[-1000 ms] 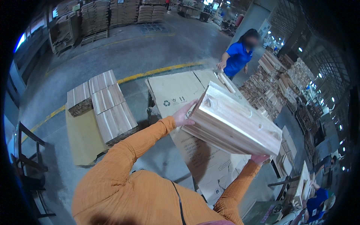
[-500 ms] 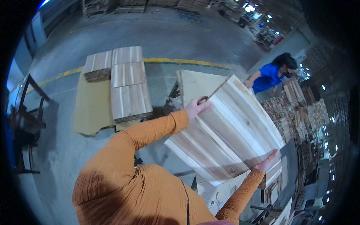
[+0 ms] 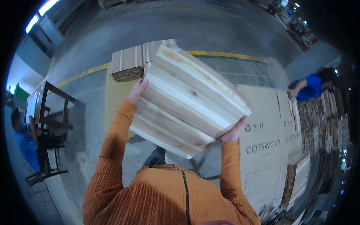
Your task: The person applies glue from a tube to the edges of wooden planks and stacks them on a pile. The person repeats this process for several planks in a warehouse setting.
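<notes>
Two bare hands of ours carry a striped wooden slab [image 3: 187, 101], tilted in the air before our orange top [image 3: 157, 191], above the floor [image 3: 187, 22]. Our left hand [image 3: 138, 91] is clamped on its left edge, our right hand [image 3: 235, 132] near its right corner; the fingers beneath are hidden, and we cannot tell how they spread. Nor can we tell whether the slab is one board or several. Beyond it, partly covered, we see wood stacks [image 3: 127, 62] on a tan sheet [image 3: 114, 93]. To our right lies printed cardboard [image 3: 262, 112], with a person in blue [image 3: 312, 85] at its far side; well to our left, a seated person [image 3: 28, 150] is beside a dark wooden table [image 3: 56, 123].
</notes>
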Tool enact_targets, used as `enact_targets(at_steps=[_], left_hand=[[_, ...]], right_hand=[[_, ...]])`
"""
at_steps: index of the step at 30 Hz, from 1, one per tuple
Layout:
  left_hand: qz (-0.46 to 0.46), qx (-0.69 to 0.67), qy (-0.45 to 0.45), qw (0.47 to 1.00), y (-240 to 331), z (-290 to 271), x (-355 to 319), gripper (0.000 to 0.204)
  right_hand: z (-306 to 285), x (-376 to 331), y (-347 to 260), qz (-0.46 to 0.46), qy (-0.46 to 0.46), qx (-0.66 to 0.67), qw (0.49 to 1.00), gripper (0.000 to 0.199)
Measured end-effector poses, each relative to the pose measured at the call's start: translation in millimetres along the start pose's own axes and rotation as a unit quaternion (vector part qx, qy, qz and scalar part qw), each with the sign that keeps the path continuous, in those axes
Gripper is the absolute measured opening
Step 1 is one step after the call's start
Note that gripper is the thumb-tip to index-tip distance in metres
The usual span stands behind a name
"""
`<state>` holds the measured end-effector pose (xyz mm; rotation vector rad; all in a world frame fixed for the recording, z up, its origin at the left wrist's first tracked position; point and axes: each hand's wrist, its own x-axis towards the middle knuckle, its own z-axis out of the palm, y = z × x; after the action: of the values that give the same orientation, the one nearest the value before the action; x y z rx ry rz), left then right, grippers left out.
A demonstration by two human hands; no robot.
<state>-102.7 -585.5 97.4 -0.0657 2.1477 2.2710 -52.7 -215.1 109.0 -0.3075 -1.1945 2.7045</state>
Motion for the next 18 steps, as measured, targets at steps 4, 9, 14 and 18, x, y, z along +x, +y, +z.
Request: enact_targets(at_steps=[4,9,14,18], left_hand=[[-0.112,0.115,0.015,0.987,-23,-49,31,0.067],[-0.241,0.166,-0.067,0.954,-129,-94,73,0.076],[-0.310,0.221,-0.129,0.916,-201,-77,111,0.088],[-0.317,0.237,-0.203,0.896,-185,-32,158,0.090]], right_hand=[[-12,28,131,0.114,0.100,0.032,0.988,0.067],[-45,18,230,0.251,0.189,0.036,0.948,0.074],[-76,15,261,0.278,0.247,0.044,0.927,0.077],[-100,34,261,0.249,0.285,0.041,0.925,0.078]])
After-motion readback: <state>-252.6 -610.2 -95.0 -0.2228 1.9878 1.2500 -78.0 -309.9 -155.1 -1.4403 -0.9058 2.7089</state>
